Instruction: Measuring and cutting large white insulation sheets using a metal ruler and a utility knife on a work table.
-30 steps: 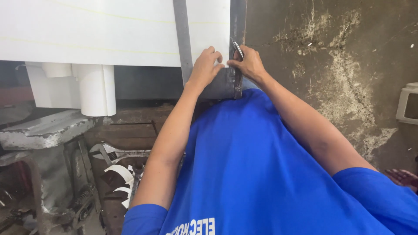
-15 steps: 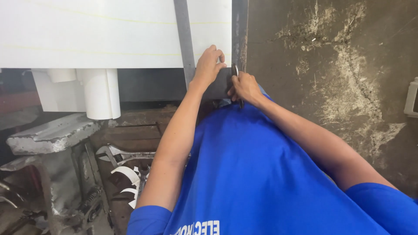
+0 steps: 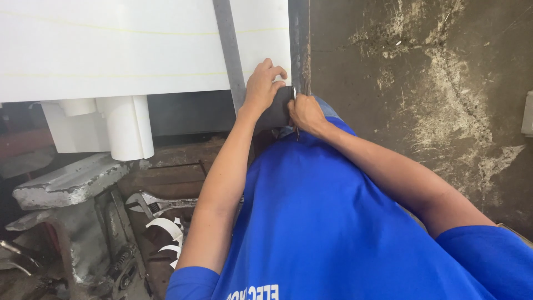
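Here | left hand (image 3: 265,86) pins steel ruler (image 3: 229,50) on white sheet (image 3: 111,50) near its bottom-right corner | right hand (image 3: 305,111) grips blade (image 3: 293,92) just right of ruler, whose long axis runs up the sheet

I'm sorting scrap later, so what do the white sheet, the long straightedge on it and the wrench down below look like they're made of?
White sheet: smooth, matte, probably plastic or laminate; its hanging end curls into rolls. Straightedge: flat grey strip, likely dull metal. Wrench: bright bare steel, shiny on its jaw. The left hand presses on the straightedge.
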